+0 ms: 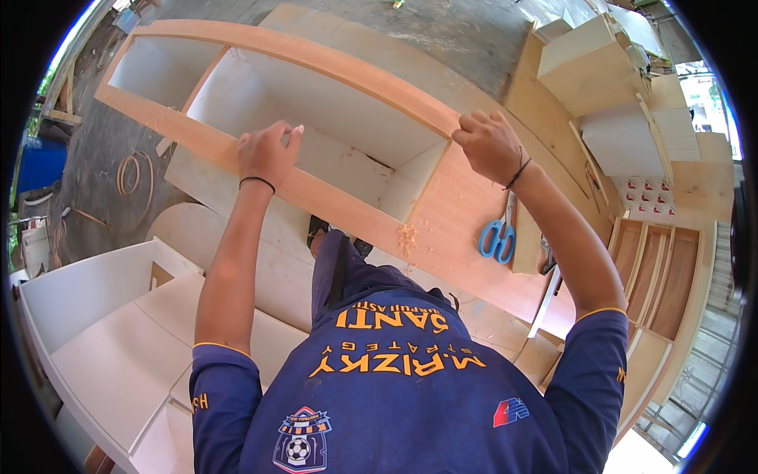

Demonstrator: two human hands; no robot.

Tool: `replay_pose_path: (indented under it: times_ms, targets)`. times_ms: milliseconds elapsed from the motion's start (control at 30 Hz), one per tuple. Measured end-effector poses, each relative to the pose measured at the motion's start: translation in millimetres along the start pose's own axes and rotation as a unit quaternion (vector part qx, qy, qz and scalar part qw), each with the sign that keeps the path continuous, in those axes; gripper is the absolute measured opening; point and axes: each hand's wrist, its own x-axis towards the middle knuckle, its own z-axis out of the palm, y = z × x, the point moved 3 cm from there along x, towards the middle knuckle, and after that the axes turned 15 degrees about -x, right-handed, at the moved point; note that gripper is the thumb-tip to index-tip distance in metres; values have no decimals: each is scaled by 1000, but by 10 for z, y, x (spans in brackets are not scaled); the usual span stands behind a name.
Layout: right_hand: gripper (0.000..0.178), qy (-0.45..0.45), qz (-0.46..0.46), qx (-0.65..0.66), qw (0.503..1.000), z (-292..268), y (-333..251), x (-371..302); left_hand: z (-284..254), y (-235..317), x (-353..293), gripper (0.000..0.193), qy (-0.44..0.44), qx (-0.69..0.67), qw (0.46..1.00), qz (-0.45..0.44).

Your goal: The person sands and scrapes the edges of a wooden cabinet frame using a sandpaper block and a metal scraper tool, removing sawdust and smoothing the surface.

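Observation:
A long wooden cabinet carcass (pixel 347 225) lies before me, with white-lined compartments and pale wood-faced edges. My left hand (pixel 268 152) is over its near rail, fingers curled and the thumb side raised; whether anything is in them is hidden. By the far rail, at the right end of the large compartment, my right hand (pixel 491 139) is closed in a fist. What it may hold does not show. Blue-handled scissors (pixel 497 239) rest on the wood panel to the right, below my right forearm. Curled wood shavings (pixel 407 239) lie on the near rail.
White cabinet parts (pixel 118 332) stand at the lower left. A hose (pixel 136 182) is coiled on the concrete floor. Boxy wooden cabinets (pixel 592 71) are stacked at the far right, with a slatted wooden frame (pixel 655 272) nearer me. A blue container (pixel 41 164) is at the left edge.

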Motion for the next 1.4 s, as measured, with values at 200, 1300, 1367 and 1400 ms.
replay_pose_path:
  times_ms: [200,1300,1367,1400]
  targets:
    - [12,-13,-2,-54,998,22,-95,66,9,-16,-2,32,16,3,1000,16]
    - [13,62,123,113,984,132,-127,-163,22,-20,5,32,12,-8,1000,9]
    - [12,52,116,123,984,143,-182,-175,18,-27,21,33,4,-2,1000,10]
    - [12,45,103,137,984,111,-217,-175,2,-30,4,34,1,1,1000,8]
